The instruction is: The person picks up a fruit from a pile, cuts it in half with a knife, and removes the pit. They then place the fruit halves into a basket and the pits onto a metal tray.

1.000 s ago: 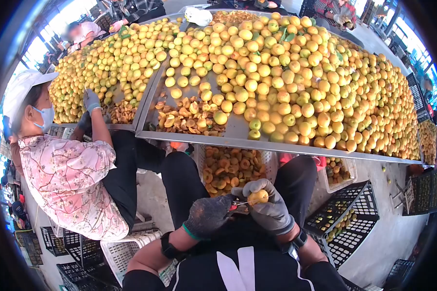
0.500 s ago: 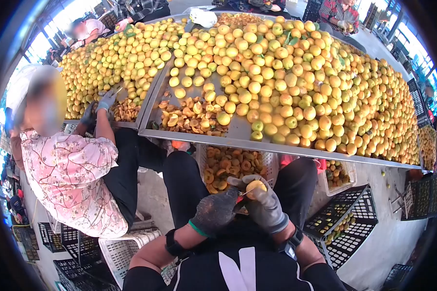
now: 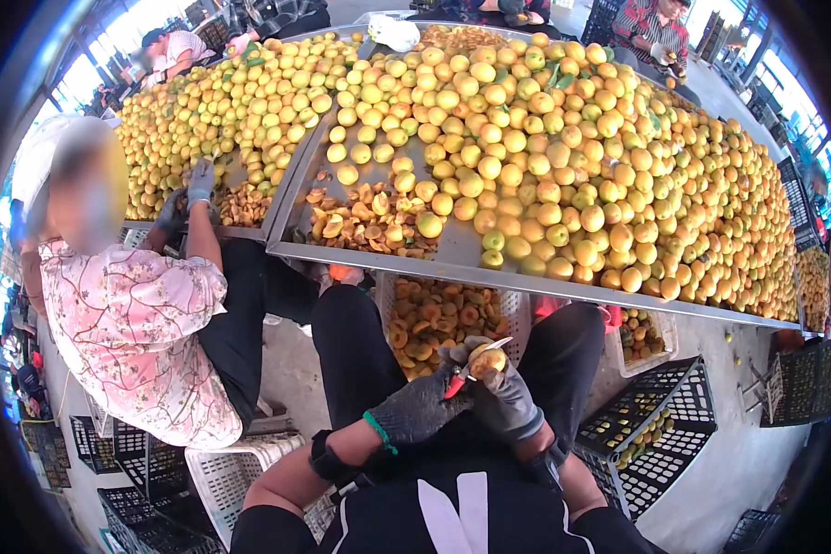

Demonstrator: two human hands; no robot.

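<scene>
Both of my hands wear dark grey work gloves and meet above my lap. My left hand (image 3: 419,404) is closed round the red handle of a small knife (image 3: 454,384). Its bare blade points up and to the right, lying against an apricot (image 3: 487,362). That apricot is gripped in the fingers of my right hand (image 3: 510,403); the side towards the palm is hidden. Just beyond the hands, between my knees, a white crate holds many apricot halves (image 3: 445,314).
A metal-edged table (image 3: 452,270) carries a large heap of whole apricots (image 3: 563,175) and a pile of cut pieces (image 3: 365,222). To my left sits a co-worker in a pink floral shirt (image 3: 138,323). Black crates (image 3: 660,434) stand at my right, a white crate (image 3: 240,485) at my left.
The knife blade has swung up and now shows across the apricot, with more of the red handle visible. My left hand has turned slightly. The co-worker's gloved hands have shifted.
</scene>
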